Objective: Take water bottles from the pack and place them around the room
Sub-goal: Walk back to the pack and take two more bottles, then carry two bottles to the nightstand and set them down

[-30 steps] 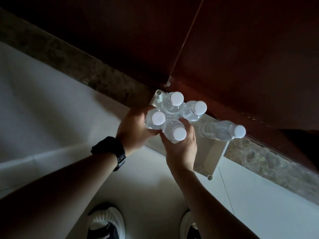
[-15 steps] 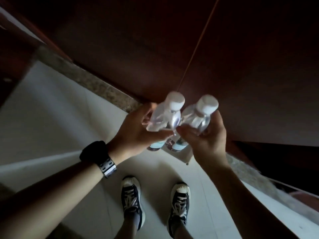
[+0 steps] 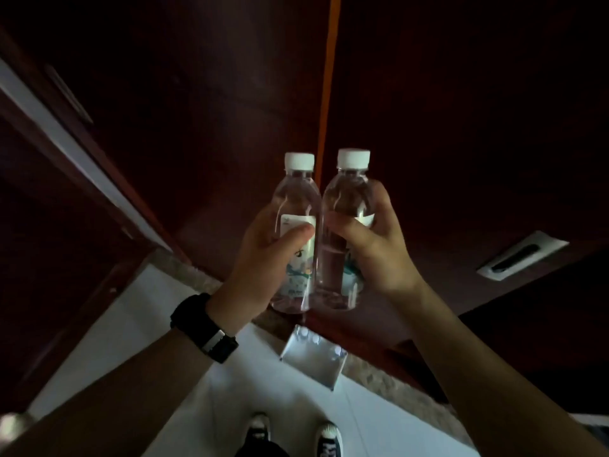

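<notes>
Head view: left hand [image 3: 260,268] grips one clear white-capped plastic water bottle [image 3: 295,239]; right hand [image 3: 379,249] grips its twin [image 3: 346,232]. Both upright, sides touching, level; the opened white pack [image 3: 311,361] sits on the floor right below, so neither hand's nearer imo.

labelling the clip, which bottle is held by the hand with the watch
The left bottle: the left hand gripping it has a black watch on its wrist. The right bottle is in the bare-wristed right hand.

The left hand [image 3: 263,258] and right hand [image 3: 379,249] each grip an upright water bottle [image 3: 296,206], [image 3: 349,199], bottles touching; the pack [image 3: 313,361] lies on the floor at six o'clock.
</notes>
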Action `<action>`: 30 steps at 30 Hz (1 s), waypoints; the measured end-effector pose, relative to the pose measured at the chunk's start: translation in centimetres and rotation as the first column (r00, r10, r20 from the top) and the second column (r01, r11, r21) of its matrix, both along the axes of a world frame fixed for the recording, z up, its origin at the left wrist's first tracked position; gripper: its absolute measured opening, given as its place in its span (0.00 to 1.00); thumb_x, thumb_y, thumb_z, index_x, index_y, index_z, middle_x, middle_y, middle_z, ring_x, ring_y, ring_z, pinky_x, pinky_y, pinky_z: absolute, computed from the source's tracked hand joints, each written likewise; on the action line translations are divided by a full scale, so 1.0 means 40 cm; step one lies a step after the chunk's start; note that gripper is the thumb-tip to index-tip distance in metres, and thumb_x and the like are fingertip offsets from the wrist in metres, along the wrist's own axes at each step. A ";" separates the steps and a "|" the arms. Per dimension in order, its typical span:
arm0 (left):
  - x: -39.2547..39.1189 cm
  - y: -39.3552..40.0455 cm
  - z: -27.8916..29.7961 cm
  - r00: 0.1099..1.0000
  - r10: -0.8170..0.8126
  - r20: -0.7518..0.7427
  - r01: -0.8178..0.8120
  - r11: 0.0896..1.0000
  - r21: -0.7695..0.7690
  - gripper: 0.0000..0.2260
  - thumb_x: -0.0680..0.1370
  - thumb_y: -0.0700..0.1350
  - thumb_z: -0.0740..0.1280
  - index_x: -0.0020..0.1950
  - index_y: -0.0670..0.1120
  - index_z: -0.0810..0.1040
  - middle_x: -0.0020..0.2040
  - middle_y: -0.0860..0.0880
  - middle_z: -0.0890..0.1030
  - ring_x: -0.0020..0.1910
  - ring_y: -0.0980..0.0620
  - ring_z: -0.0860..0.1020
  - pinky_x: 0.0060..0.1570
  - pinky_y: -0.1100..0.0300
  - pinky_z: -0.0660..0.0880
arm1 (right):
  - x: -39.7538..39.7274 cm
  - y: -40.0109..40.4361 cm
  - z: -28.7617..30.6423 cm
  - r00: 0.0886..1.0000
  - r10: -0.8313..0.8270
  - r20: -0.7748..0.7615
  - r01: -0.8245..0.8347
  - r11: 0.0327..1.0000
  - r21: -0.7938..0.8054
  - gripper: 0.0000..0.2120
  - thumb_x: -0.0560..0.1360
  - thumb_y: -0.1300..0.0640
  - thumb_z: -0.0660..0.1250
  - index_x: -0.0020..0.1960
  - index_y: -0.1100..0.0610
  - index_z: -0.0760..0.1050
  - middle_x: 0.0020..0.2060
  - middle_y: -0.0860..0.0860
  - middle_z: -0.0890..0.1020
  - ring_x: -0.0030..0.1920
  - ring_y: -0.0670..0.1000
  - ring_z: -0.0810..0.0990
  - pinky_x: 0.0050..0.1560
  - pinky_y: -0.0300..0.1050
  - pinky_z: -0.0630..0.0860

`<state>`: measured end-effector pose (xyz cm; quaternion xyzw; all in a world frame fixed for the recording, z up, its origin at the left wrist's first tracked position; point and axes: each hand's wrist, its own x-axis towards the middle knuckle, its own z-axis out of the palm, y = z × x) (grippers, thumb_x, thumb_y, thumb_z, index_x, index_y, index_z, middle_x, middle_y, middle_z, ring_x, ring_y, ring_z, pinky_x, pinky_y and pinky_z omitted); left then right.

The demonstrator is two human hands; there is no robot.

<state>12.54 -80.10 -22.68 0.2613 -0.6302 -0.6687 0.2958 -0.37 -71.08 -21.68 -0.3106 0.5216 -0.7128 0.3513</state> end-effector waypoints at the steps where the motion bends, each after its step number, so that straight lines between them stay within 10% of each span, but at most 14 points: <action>1: 0.005 0.011 0.044 1.000 -0.004 -0.014 0.004 1.000 -0.003 0.05 0.74 0.43 0.69 0.50 0.48 0.81 0.45 0.44 0.85 0.47 0.46 0.85 0.47 0.50 0.81 | 0.014 0.013 0.043 0.999 -0.024 -0.029 0.024 1.000 -0.012 0.16 0.70 0.66 0.70 0.56 0.59 0.70 0.46 0.54 0.80 0.46 0.51 0.82 0.45 0.45 0.81; 11: -0.036 0.062 0.273 0.929 -0.355 -0.103 0.351 0.935 -0.052 0.15 0.70 0.48 0.73 0.54 0.44 0.80 0.49 0.38 0.84 0.48 0.38 0.84 0.49 0.42 0.80 | 0.087 0.173 0.275 0.879 -0.450 -0.157 0.446 0.893 -0.059 0.20 0.67 0.56 0.74 0.57 0.55 0.76 0.46 0.53 0.83 0.47 0.54 0.83 0.49 0.52 0.82; 16: -0.083 0.218 0.335 0.802 -0.584 -0.122 0.584 0.811 -0.045 0.11 0.72 0.49 0.73 0.51 0.48 0.80 0.44 0.47 0.85 0.43 0.46 0.85 0.40 0.56 0.81 | 0.136 0.381 0.323 0.719 -0.675 -0.167 0.671 0.736 -0.087 0.17 0.67 0.60 0.72 0.56 0.53 0.76 0.40 0.47 0.83 0.42 0.48 0.83 0.44 0.48 0.82; 30: -0.124 1.254 0.411 0.125 -0.977 -0.172 0.991 0.130 -0.022 0.24 0.61 0.55 0.75 0.54 0.48 0.80 0.45 0.42 0.85 0.39 0.43 0.85 0.38 0.50 0.81 | 0.444 1.338 0.371 -0.086 -0.992 -0.094 0.979 -0.067 -0.191 0.23 0.65 0.62 0.74 0.58 0.58 0.73 0.45 0.57 0.80 0.41 0.53 0.84 0.37 0.50 0.82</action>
